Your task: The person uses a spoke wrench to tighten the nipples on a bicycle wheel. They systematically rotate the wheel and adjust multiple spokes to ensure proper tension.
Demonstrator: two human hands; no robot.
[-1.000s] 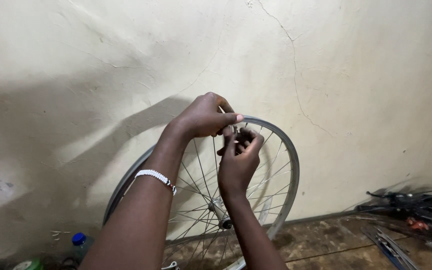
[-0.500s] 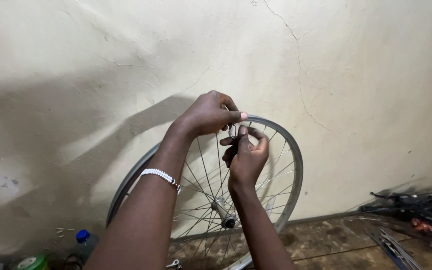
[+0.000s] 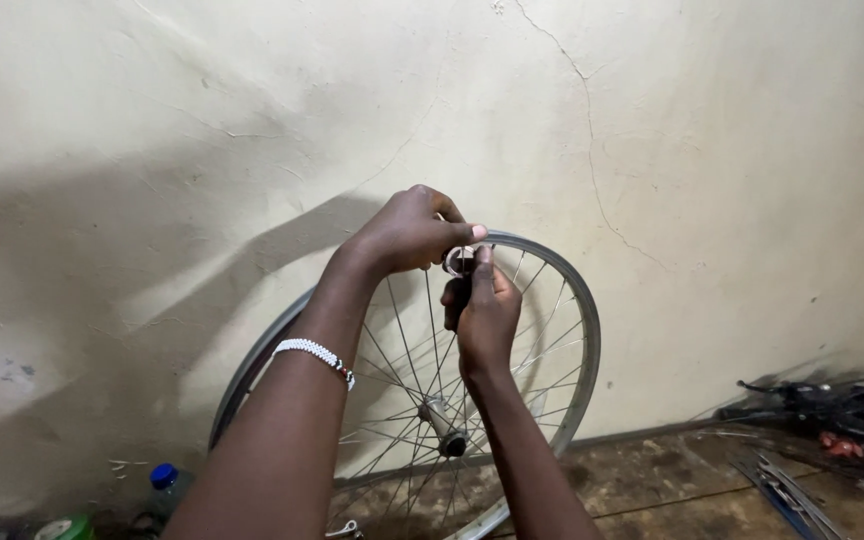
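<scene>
A bare bicycle wheel, no tyre fitted, is seen standing upright on the floor, leaning against or just beside the cream plastered wall; contact with the wall cannot be told. The left hand is closed over the top of the rim, thumb and forefinger pinched on a small shiny metal piece at the rim's upper edge. The right hand is held just below it, its grip pressed together around a dark slim tool whose tip meets that piece; what kind of tool it is cannot be told. A white beaded bracelet is worn on the left wrist. The wheel is judged light and fairly stiff at the rim, yet apt to roll or tip if not steadied; the thin spokes are judged springy and easily bent, so hold is best taken at the rim or at the hub, not on the spokes. The small piece is judged slippery and easily dropped, needing a fingertip pinch. A blue-capped bottle is seen at the lower left by the wall, dark bicycle parts and flat metal tools at the right on the floor.
</scene>
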